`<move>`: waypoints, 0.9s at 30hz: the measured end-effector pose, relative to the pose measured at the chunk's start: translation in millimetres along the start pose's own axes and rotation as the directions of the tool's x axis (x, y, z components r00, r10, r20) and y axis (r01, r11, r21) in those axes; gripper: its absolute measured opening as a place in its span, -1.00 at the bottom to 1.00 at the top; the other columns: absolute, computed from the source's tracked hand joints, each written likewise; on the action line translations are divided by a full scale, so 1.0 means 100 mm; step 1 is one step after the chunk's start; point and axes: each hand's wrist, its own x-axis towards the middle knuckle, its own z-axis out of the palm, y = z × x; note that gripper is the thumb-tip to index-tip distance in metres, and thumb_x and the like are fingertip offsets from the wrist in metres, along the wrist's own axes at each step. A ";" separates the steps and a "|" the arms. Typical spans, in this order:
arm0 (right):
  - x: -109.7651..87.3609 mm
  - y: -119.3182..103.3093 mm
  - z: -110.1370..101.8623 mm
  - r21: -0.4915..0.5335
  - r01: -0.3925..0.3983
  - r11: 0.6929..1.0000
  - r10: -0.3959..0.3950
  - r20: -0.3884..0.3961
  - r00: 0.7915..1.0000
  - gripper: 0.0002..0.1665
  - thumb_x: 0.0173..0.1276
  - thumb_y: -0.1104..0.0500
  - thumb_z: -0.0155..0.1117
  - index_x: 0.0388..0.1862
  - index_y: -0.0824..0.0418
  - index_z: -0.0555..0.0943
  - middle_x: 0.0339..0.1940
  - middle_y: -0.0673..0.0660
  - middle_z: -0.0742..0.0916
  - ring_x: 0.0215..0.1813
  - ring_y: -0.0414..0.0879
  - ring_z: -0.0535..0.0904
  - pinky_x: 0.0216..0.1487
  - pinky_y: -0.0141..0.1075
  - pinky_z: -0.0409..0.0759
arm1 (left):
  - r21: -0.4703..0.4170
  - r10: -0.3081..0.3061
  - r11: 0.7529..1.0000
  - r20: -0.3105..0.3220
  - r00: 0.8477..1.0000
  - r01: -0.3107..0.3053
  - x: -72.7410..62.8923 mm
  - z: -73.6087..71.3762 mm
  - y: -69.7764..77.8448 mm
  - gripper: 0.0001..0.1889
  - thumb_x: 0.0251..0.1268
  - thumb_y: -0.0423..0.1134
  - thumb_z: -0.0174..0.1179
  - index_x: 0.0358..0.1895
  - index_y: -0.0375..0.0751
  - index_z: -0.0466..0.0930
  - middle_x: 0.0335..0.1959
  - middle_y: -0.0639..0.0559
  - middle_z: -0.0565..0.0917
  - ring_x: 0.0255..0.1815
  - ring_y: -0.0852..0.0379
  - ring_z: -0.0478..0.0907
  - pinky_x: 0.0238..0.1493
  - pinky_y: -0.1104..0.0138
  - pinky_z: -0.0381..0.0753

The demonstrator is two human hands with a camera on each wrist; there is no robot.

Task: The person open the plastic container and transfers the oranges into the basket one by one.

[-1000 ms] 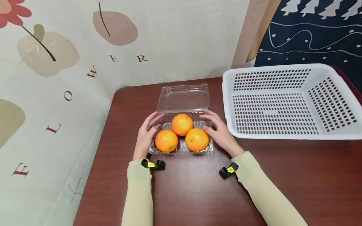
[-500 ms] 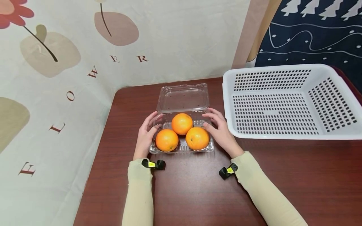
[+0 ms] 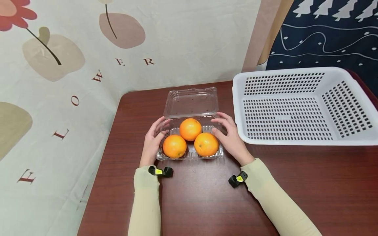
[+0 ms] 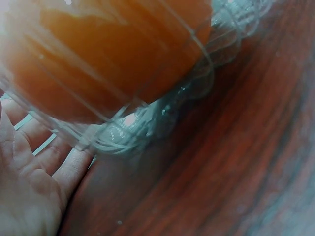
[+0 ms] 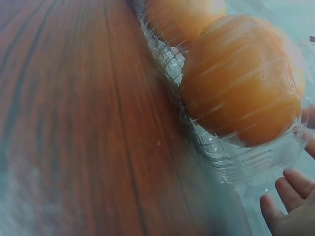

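Note:
A clear plastic clamshell box (image 3: 192, 154) stands on the table, its lid (image 3: 191, 102) folded back behind it. Three oranges lie inside: a rear orange (image 3: 190, 129), a front left orange (image 3: 174, 146) and a front right orange (image 3: 206, 144). My left hand (image 3: 151, 142) rests along the box's left side; its fingers (image 4: 74, 167) lie extended against the wall in the left wrist view. At the right side is my right hand (image 3: 232, 140), fingers spread and loosely bent. Its fingertips (image 5: 271, 206) show beside the box; whether they touch it I cannot tell.
A white perforated plastic basket (image 3: 283, 142) stands to the right of the box, close to my right hand. The dark red wooden table (image 3: 195, 200) meets a printed cloth backdrop (image 3: 192, 42) behind and at the left.
My right hand has shifted slightly outward and back from the front right orange. The box and oranges have barely shifted in view; the left hand stays at its side.

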 end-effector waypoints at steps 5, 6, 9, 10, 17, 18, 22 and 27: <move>0.00 -0.01 -0.01 -0.018 0.023 1.000 -0.023 0.004 1.000 -0.69 0.24 0.29 0.13 -0.01 0.27 0.50 0.26 0.24 0.32 0.29 0.09 0.17 0.25 0.01 0.16 | 0.001 0.012 1.000 0.009 1.000 -0.012 0.01 -0.02 -0.05 -0.48 0.26 -0.53 -0.14 0.30 -0.20 0.18 0.19 -0.20 0.38 0.19 -0.11 0.29 0.13 0.19 0.36; 0.00 -0.02 -0.01 -0.030 0.028 0.999 -0.028 0.006 1.000 -0.69 0.24 0.28 0.13 -0.01 0.27 0.51 0.24 0.24 0.34 0.29 0.08 0.17 0.25 -0.01 0.14 | 0.001 0.017 1.000 0.010 1.000 -0.017 0.01 -0.03 -0.06 -0.48 0.26 -0.53 -0.14 0.30 -0.20 0.18 0.19 -0.20 0.38 0.19 -0.12 0.29 0.13 0.19 0.36; 0.00 -0.05 -0.01 -0.070 0.050 0.996 -0.049 0.013 0.999 -0.70 0.24 0.26 0.14 -0.03 0.28 0.52 0.19 0.24 0.43 0.30 0.08 0.16 0.28 -0.04 0.08 | -0.004 0.022 1.000 0.010 1.000 -0.022 0.01 -0.03 -0.08 -0.49 0.26 -0.52 -0.13 0.30 -0.20 0.19 0.19 -0.20 0.38 0.20 -0.12 0.29 0.13 0.20 0.36; 0.00 -0.06 -0.01 -0.083 0.059 0.995 -0.058 0.016 0.998 -0.70 0.24 0.27 0.15 -0.04 0.29 0.52 0.17 0.24 0.45 0.31 0.09 0.16 0.28 -0.04 0.05 | -0.003 0.021 1.000 0.010 1.000 -0.021 0.01 -0.03 -0.08 -0.49 0.26 -0.51 -0.13 0.30 -0.20 0.19 0.19 -0.20 0.38 0.19 -0.13 0.29 0.13 0.20 0.36; 0.00 -0.06 0.00 -0.127 0.129 0.984 -0.127 0.019 0.992 -0.73 0.19 0.34 0.16 -0.09 0.34 0.53 0.09 0.30 0.51 0.31 0.18 0.11 0.31 -0.05 -0.03 | -0.003 0.019 1.000 0.010 1.000 -0.019 0.01 -0.04 -0.09 -0.49 0.27 -0.51 -0.13 0.30 -0.20 0.18 0.19 -0.20 0.38 0.20 -0.12 0.28 0.13 0.24 0.36; 0.00 -0.06 0.00 -0.127 0.131 0.983 -0.129 0.018 0.991 -0.73 0.19 0.35 0.16 -0.10 0.34 0.53 0.08 0.30 0.51 0.31 0.17 0.11 0.31 -0.05 -0.03 | -0.003 0.018 1.000 0.010 1.000 -0.018 0.00 -0.03 -0.08 -0.49 0.27 -0.51 -0.13 0.30 -0.21 0.19 0.19 -0.20 0.38 0.20 -0.13 0.28 0.13 0.24 0.36; 0.01 0.03 0.00 -0.126 0.135 0.983 -0.134 0.013 0.991 -0.75 0.19 0.34 0.17 -0.12 0.31 0.54 0.07 0.27 0.52 0.32 0.14 0.10 0.31 -0.05 -0.05 | -0.002 0.007 1.000 0.006 1.000 -0.007 0.00 -0.01 -0.04 -0.49 0.26 -0.53 -0.13 0.30 -0.23 0.19 0.19 -0.22 0.37 0.20 -0.14 0.27 0.12 0.26 0.37; 0.06 0.25 0.00 -0.132 0.150 0.980 -0.150 0.016 0.989 -0.75 0.20 0.27 0.19 -0.11 0.21 0.56 0.08 0.17 0.54 0.34 0.04 0.09 0.31 -0.06 -0.06 | 0.000 -0.004 1.000 0.001 1.000 0.004 -0.01 -0.01 -0.02 -0.50 0.26 -0.54 -0.13 0.29 -0.24 0.19 0.19 -0.22 0.37 0.21 -0.14 0.27 0.12 0.28 0.37</move>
